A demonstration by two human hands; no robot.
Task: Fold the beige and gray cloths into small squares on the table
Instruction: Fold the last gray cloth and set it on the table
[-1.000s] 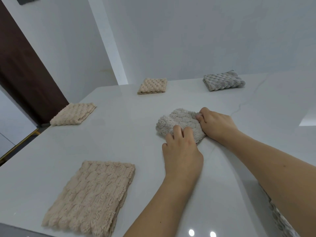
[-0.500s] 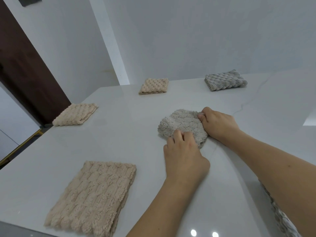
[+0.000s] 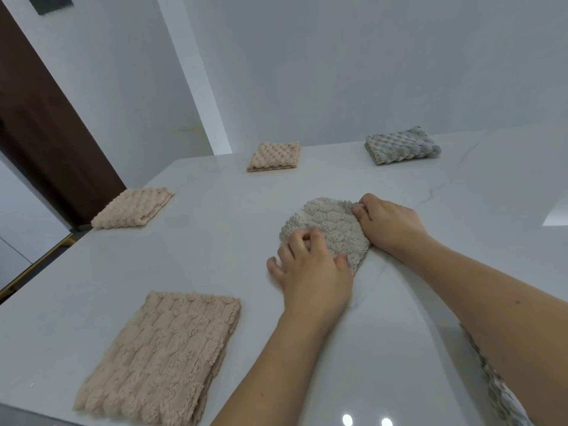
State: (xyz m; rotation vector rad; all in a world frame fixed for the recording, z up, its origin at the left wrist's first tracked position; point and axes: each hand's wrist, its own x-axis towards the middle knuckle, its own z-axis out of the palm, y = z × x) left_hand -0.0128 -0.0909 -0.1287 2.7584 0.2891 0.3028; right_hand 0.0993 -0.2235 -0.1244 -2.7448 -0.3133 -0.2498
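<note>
The gray cloth lies bunched mid-table, under both hands. The left hand rests on its near edge with fingers spread and lightly bent; the right hand pinches its right corner with curled fingers. Left of the gray cloth, nearer the person, lies a larger beige cloth; beyond it sit two folded beige squares and a folded gray square

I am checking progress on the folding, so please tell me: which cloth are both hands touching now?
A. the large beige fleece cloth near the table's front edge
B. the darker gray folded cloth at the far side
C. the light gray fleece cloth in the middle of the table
C: the left hand and the right hand both rest on the light gray fleece cloth in the middle of the white table.
</note>
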